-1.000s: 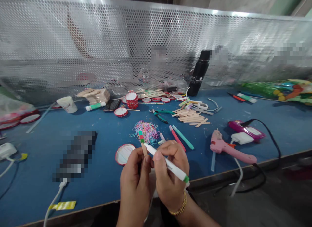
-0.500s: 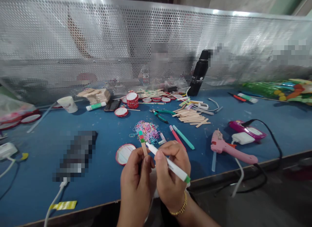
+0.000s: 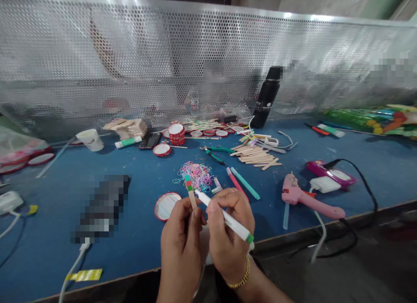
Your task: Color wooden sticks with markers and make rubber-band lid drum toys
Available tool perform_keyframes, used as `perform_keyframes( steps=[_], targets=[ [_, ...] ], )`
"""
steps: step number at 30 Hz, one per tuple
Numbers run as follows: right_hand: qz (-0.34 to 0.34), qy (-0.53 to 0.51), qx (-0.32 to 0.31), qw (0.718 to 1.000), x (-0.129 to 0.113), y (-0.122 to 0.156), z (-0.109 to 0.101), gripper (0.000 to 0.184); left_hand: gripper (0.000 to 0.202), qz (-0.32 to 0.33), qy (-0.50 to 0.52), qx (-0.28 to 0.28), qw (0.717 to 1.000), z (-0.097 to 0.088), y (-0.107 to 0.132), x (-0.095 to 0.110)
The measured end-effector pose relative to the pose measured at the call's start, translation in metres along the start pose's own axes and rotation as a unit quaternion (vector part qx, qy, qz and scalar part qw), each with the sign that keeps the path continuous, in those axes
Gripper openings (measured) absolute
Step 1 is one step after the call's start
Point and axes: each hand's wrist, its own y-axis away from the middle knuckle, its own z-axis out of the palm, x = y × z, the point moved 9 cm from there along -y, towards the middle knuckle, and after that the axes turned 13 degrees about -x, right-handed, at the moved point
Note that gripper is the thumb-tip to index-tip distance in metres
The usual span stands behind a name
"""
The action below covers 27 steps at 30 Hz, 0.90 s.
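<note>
Left hand (image 3: pixel 180 234) pinches stick (image 3: pixel 191 193) above table (image 3: pixel 140 188). Right hand (image 3: pixel 230 228) grips pen (image 3: pixel 235 226), tip just beside stick. Stick looks part done: top teal, red, green; wood below bare. Plain sticks (image 3: pixel 256 156) lie behind.

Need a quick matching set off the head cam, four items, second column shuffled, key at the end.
Column one
1. wooden stick
2. marker
3. glue gun
4. bottle

Column two
A. black, in front of the perforated metal screen
B. white with a green end, held in the right hand
C. banded green and red at its upper end, held in the left hand
D. pink, lying on the blue table

Right pairs: 1-C, 2-B, 3-D, 4-A
</note>
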Motion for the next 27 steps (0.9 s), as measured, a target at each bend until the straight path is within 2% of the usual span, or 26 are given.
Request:
perform_keyframes(
  steps=[27],
  targets=[
    [0.0, -0.013, -0.001, 1.0, 0.0008, 0.0002, 0.0002, 0.012, 0.016, -0.004, 0.005, -0.005, 1.0, 0.0004, 0.0002, -0.0029]
  ],
)
